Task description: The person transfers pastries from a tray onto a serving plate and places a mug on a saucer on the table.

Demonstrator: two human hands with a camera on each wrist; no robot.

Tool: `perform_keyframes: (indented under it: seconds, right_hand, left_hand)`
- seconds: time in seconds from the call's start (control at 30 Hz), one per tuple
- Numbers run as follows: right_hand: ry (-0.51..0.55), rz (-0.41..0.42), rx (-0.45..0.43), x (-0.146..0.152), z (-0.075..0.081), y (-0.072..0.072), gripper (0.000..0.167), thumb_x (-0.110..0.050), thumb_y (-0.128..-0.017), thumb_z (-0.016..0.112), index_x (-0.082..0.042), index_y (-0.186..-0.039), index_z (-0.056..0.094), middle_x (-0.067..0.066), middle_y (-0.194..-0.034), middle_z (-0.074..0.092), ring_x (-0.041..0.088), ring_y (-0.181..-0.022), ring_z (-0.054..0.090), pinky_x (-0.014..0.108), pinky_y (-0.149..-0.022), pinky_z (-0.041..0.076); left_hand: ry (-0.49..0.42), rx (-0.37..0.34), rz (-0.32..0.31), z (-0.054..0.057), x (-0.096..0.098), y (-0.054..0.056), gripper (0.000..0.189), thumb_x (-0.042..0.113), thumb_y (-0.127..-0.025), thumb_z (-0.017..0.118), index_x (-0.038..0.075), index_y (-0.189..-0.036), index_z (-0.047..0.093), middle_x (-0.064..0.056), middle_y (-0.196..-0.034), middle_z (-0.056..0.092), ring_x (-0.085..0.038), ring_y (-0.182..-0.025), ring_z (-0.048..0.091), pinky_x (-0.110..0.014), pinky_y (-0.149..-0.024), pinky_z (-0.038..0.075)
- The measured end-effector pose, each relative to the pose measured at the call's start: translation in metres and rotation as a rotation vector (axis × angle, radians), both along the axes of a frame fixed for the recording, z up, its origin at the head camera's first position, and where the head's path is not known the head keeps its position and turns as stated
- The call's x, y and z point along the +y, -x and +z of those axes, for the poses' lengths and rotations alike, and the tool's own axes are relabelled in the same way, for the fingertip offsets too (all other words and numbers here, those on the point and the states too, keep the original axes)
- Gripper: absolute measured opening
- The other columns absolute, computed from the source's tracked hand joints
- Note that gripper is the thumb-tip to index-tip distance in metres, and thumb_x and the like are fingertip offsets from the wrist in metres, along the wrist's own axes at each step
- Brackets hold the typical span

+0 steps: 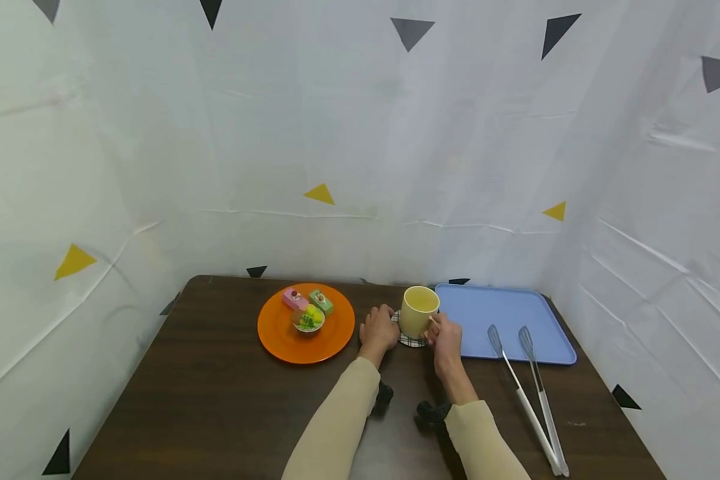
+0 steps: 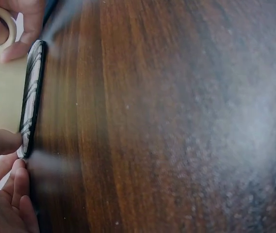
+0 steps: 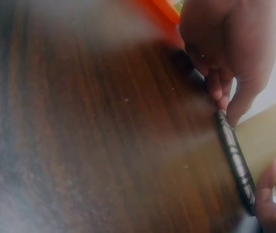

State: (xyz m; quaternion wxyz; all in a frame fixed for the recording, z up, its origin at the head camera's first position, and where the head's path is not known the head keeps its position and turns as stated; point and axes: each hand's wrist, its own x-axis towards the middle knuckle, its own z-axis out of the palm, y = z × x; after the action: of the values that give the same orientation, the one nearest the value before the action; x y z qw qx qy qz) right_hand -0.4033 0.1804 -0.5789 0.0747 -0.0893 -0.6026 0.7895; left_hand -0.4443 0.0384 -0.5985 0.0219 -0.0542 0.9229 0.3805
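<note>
A pale yellow mug (image 1: 417, 319) stands upright on a round black-and-white checked coaster (image 1: 412, 343) at the table's far side. My right hand (image 1: 446, 340) holds the mug by its handle, with fingers curled round the loop. On the coaster's left edge, my left hand (image 1: 378, 328) pinches the rim. The left wrist view shows that thumb (image 2: 4, 141) on top of the coaster (image 2: 33, 92) and the fingertips at its edge. Only part of the mug (image 3: 264, 133) appears in the right wrist view, above the dark-edged coaster (image 3: 235, 160).
An orange plate (image 1: 276, 343) lies left of my left hand, bearing a pink and a green cake piece and a small cup of food. To the right is a blue tray (image 1: 492, 307). Two long-handled metal utensils (image 1: 537, 427) lean over its front edge.
</note>
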Motion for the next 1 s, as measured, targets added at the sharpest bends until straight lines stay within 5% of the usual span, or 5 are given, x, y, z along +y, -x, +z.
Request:
perform_keyframes:
  seconds: [0.37, 0.57, 0.67, 0.83, 1.0]
  right_hand:
    - [-0.032, -0.020, -0.006, -0.005, -0.008, -0.003, 0.053, -0.018, -0.105, 0.049, -0.017, -0.054, 0.035, -0.009, -0.049, 0.031, 0.010, -0.049, 0.036, 0.027, -0.062, 0.053]
    - [-0.169, -0.033, -0.009, -0.006, -0.008, -0.003, 0.047, -0.020, -0.108, 0.049, -0.001, -0.065, 0.051, 0.001, -0.059, 0.047, 0.016, -0.058, 0.049, 0.028, -0.061, 0.052]
    - [-0.260, -0.055, 0.002, -0.007, -0.009, -0.002, 0.043, -0.023, -0.110, 0.052, 0.008, -0.080, 0.059, 0.007, -0.072, 0.058, 0.018, -0.068, 0.056, 0.031, -0.065, 0.055]
    - [-0.430, -0.037, 0.000, 0.000, -0.009, -0.004, 0.034, -0.030, -0.110, 0.058, 0.004, -0.109, 0.060, 0.015, -0.105, 0.063, 0.022, -0.083, 0.066, 0.033, -0.075, 0.065]
    - [-0.700, -0.020, -0.021, 0.022, -0.003, -0.009, 0.031, -0.032, -0.110, 0.055, -0.003, -0.122, 0.058, 0.019, -0.126, 0.061, 0.029, -0.096, 0.066, 0.031, -0.081, 0.061]
  left_hand:
    - [0.031, 0.022, -0.009, -0.005, -0.002, -0.001, 0.028, 0.023, -0.106, 0.066, 0.015, -0.133, 0.066, -0.010, -0.134, 0.062, -0.032, -0.127, 0.057, -0.054, -0.110, 0.046]
    - [0.073, 0.017, -0.021, -0.006, -0.004, -0.001, 0.032, 0.023, -0.107, 0.065, 0.015, -0.138, 0.065, -0.012, -0.137, 0.062, -0.033, -0.130, 0.057, -0.054, -0.111, 0.047]
    - [0.081, -0.014, -0.057, 0.003, -0.011, -0.002, 0.035, 0.022, -0.106, 0.066, 0.013, -0.140, 0.064, -0.014, -0.139, 0.061, -0.035, -0.132, 0.055, -0.054, -0.113, 0.046]
    - [0.034, -0.056, -0.180, 0.014, -0.028, -0.009, 0.039, 0.021, -0.105, 0.066, 0.008, -0.142, 0.060, -0.016, -0.141, 0.060, -0.036, -0.133, 0.055, -0.053, -0.115, 0.049]
    - [-0.062, -0.085, -0.458, 0.018, -0.045, -0.015, 0.037, 0.023, -0.109, 0.059, 0.007, -0.143, 0.062, -0.015, -0.134, 0.067, -0.030, -0.116, 0.063, -0.050, -0.105, 0.056]
